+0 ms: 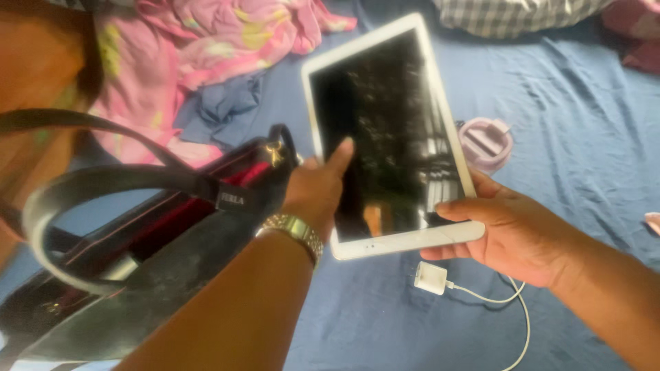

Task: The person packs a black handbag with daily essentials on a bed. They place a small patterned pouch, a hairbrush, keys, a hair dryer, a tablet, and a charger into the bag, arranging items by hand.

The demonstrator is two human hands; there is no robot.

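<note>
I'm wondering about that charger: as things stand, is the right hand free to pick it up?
Probably not yet: the right hand is gripping the tablet. The charger lies uncovered on the sheet just below it.

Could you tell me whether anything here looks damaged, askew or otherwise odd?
Nothing looks damaged. The white tablet is held tilted in both hands, left hand and right hand, its screen dark and unbroken. The only untidy things are the crumpled pink cloth and the charger with its cable loose on the blue sheet.
</note>
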